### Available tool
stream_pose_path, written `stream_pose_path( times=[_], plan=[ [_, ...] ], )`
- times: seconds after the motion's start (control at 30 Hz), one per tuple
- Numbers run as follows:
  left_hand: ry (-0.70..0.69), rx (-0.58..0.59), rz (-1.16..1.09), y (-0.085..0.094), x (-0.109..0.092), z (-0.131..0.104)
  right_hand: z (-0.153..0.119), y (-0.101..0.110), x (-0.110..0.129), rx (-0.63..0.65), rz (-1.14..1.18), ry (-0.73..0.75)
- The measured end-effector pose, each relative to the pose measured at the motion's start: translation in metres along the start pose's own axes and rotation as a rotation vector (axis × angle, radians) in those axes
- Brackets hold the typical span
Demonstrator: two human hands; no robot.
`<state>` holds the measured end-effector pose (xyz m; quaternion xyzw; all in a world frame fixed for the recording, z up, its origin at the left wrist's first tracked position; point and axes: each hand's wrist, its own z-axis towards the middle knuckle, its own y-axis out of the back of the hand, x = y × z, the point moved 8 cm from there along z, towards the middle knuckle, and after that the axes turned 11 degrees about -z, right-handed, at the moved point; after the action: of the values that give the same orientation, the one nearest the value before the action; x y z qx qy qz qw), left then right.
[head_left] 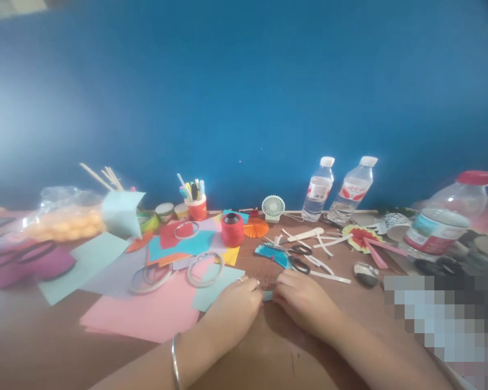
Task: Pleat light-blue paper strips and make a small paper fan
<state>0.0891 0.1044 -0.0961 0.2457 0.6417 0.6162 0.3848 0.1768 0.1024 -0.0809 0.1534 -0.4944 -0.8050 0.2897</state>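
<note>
A small strip of pale blue-green paper [267, 296] shows in the gap between my two hands, low over the table. My left hand [241, 301] has its fingers curled at one end of the strip, and my right hand [300, 298] pinches the other end. Most of the paper is hidden under the fingers. Just beyond my hands lies a blue pleated paper fan [273, 254], with black-handled scissors [299, 264] beside it. A pale green sheet [219, 287] lies beside my left hand, partly covered by a tape roll [205, 270].
Pink sheets [142, 314] spread at the left. A red thread spool [232, 232], a cup of pens [196, 207] and a small white fan [273, 207] stand behind. Water bottles [318, 190] stand at the back, a larger bottle [437, 222] at right. White paper strips [329, 279] lie scattered.
</note>
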Motion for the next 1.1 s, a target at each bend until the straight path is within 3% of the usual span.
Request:
stream_pose_path(
  times=[0.13, 0.33, 0.5, 0.7, 0.87, 1.1],
  plan=[
    [-0.13, 0.051, 0.162, -0.012, -0.008, -0.002, -0.003, -0.002, -0.003, 0.085, 0.082, -0.023],
    [-0.169, 0.061, 0.183, -0.006, -0.018, -0.009, -0.004, -0.007, -0.005, 0.2, 0.186, -0.094],
    [-0.143, 0.042, 0.101, 0.001, -0.016, -0.009, -0.003, -0.007, -0.004, 0.237, 0.233, -0.115],
    [-0.014, 0.043, -0.032, 0.004, -0.005, -0.008, -0.009, -0.011, -0.008, 0.273, 0.271, -0.17],
    [0.057, 0.013, -0.132, 0.007, 0.0, -0.007, -0.003, -0.008, -0.008, 0.211, 0.311, -0.152],
    [0.02, 0.042, -0.114, 0.012, -0.002, -0.001, 0.001, 0.0, -0.003, 0.153, 0.256, -0.047]
  ],
)
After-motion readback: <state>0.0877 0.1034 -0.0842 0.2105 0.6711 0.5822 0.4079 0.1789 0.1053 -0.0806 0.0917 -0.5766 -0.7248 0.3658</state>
